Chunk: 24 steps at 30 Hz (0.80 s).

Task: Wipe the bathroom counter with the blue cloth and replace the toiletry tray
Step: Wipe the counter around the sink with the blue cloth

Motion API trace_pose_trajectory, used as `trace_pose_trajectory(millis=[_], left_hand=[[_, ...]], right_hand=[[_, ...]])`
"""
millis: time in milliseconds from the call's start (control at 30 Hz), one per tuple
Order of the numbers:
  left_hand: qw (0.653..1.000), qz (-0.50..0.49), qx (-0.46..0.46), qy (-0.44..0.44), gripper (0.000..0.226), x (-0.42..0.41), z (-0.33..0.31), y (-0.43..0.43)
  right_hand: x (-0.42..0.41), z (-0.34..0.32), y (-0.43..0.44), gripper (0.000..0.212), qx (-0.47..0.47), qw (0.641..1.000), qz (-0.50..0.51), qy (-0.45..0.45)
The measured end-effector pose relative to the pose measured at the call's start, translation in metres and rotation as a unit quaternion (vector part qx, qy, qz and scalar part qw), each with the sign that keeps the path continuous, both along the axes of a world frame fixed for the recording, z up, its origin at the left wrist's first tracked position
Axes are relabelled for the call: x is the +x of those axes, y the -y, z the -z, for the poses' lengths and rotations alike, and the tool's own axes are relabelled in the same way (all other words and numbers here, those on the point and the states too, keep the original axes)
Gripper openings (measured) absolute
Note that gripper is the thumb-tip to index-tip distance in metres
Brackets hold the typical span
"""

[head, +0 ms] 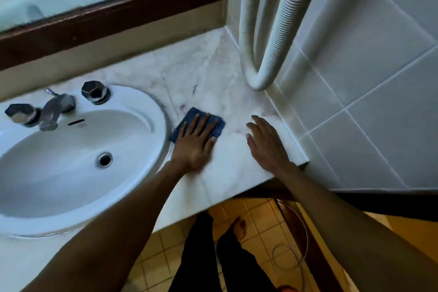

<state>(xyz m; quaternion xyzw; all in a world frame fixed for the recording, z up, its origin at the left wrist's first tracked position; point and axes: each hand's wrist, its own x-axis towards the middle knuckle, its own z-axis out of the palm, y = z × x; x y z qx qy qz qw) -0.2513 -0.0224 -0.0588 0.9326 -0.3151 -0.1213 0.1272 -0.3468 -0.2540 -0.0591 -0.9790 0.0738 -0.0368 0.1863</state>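
A folded blue cloth [189, 115] lies on the pale marble counter [206, 73], just right of the sink. My left hand [195, 141] presses flat on the cloth, fingers spread over it. My right hand [266, 143] rests flat on the bare marble to the right, near the counter's right edge, holding nothing. A small dark mark [194, 89] sits on the marble beyond the cloth. No toiletry tray is in view.
A white oval sink [142, 106] with a chrome tap [55, 109] and two dark knobs fills the left. A white ribbed hose [263, 54] hangs in a loop over the back right corner by the tiled wall [367, 78]. A framed mirror [99, 16] runs behind.
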Motion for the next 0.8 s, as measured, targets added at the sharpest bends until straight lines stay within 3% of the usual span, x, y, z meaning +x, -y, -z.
trace_pose_trajectory(millis=[167,433,700,800], left_hand=[[0.992,-0.123,0.005,-0.026,0.058,0.093,0.004,0.034],[0.987,-0.154,-0.041,-0.005,0.056,0.008,0.001,0.023],[0.967,-0.244,-0.036,-0.056,0.058,0.190,0.003,0.027],[0.954,-0.292,-0.032,-0.057,0.059,0.214,0.002,0.018]], right_hand=[[0.047,0.000,-0.002,0.042,-0.029,0.999,-0.014,-0.012],[0.121,-0.001,-0.026,0.048,-0.020,0.999,-0.008,-0.042],[0.183,0.010,-0.035,0.050,-0.055,0.997,0.027,-0.042],[0.200,0.017,-0.041,0.053,-0.065,0.996,0.050,-0.031]])
